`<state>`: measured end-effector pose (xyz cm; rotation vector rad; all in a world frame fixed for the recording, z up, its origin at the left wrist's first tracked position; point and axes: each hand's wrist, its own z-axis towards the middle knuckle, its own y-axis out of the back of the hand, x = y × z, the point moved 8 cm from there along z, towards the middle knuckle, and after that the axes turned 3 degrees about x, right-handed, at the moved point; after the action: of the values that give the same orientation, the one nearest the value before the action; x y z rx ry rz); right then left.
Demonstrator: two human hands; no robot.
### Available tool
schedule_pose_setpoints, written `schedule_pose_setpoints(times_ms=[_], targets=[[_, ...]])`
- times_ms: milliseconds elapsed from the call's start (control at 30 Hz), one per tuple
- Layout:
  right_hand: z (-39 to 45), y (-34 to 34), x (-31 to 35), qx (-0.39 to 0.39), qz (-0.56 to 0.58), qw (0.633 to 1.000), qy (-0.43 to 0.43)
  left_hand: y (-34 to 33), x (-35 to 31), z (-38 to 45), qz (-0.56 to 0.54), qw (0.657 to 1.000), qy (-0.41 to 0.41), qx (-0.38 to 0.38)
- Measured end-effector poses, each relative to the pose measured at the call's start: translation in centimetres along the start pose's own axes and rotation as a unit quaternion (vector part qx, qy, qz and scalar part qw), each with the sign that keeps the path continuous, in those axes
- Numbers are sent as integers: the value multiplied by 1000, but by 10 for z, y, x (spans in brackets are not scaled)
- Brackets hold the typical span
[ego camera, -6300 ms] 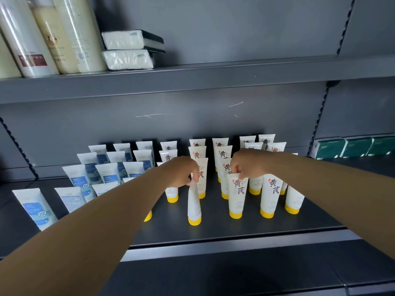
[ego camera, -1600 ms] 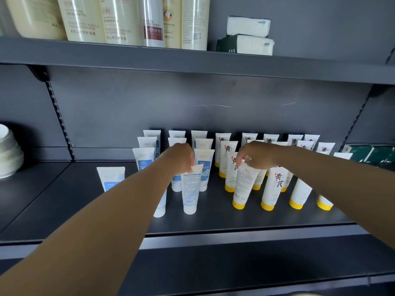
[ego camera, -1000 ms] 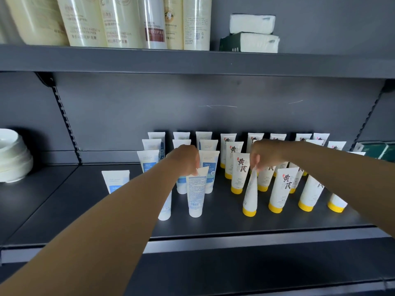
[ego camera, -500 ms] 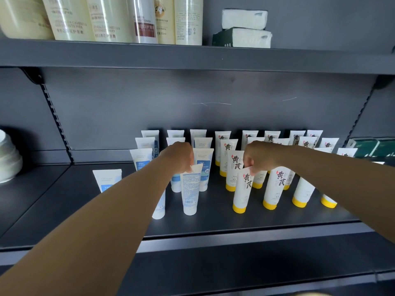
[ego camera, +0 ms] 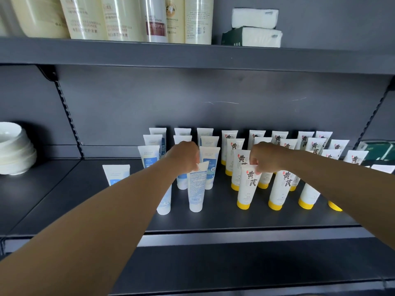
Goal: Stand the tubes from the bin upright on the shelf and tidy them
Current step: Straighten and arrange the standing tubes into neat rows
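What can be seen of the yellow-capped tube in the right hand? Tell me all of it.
The yellow-capped tube is a white, soft-looking plastic tube with bold dark characters and a small red mark on its front. It stands cap-down on the dark shelf, roughly upright, flat crimped end on top. The right hand pinches that top edge. It stands at the front left of the yellow-capped group, apart from the tube beside it.
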<state>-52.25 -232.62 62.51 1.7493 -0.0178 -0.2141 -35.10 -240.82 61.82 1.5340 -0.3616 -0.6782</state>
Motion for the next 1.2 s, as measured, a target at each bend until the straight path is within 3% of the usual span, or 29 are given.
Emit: schedule_pose_setpoints(times_ms=[333, 567, 1067, 1200], targets=[[1, -2, 2, 9, -13, 1000, 4, 3, -16, -1, -8, 1000, 10, 15], [1, -3, 1, 3, -15, 1000, 9, -2, -28, -1, -106, 993, -3, 54], [4, -4, -1, 5, -26, 1000, 17, 1, -39, -9, 11, 993, -36, 108], [3, -4, 0, 8, -25, 1000, 16, 5, -39, -11, 63, 993, -69, 69]])
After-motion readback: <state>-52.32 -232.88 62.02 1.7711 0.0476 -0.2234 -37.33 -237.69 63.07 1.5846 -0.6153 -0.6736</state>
